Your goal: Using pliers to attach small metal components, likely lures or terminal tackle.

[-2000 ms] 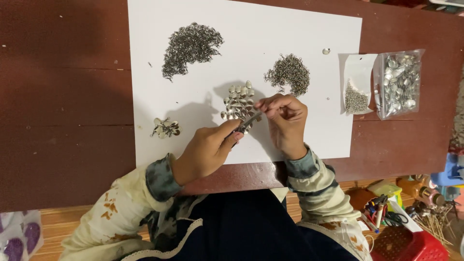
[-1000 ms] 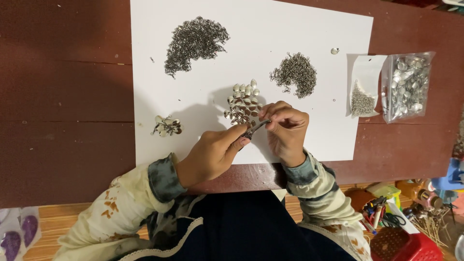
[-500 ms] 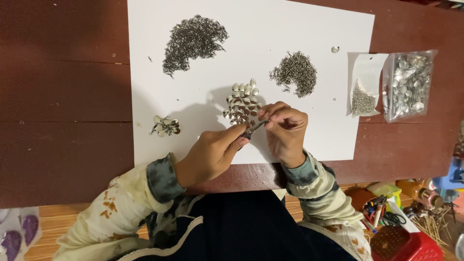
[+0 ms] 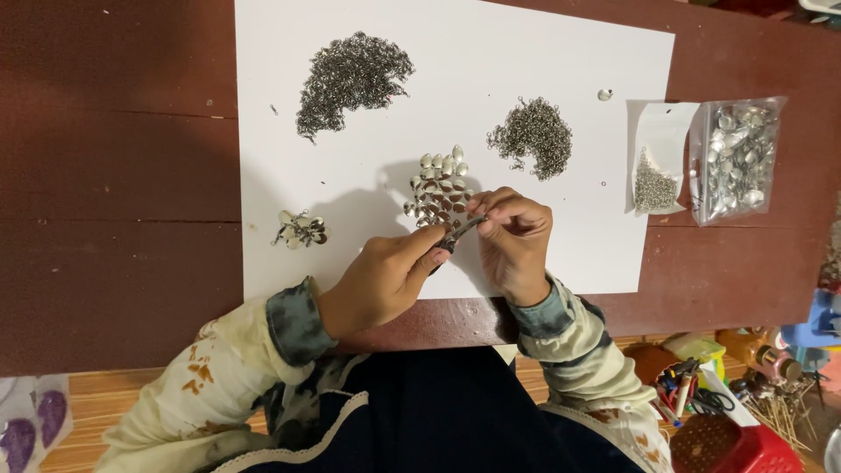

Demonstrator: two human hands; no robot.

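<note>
The left hand [image 4: 381,280] was closed around small pliers [image 4: 457,235], whose tip met the right hand [image 4: 512,241]. The right fingers [image 4: 491,210] were pinched shut on something too small to make out, touching the cluster of silver petal-shaped pieces [image 4: 438,193] just beyond them. Farther off on the white sheet [image 4: 561,52] lay a pile of small rings [image 4: 532,136] (grey, loosely heaped).

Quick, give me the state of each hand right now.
Left hand: closed around small pliers.
Right hand: fingers pinched at the pliers' tip beside the cluster of silver leaf-shaped pieces; what it pinches cannot be told.
</note>
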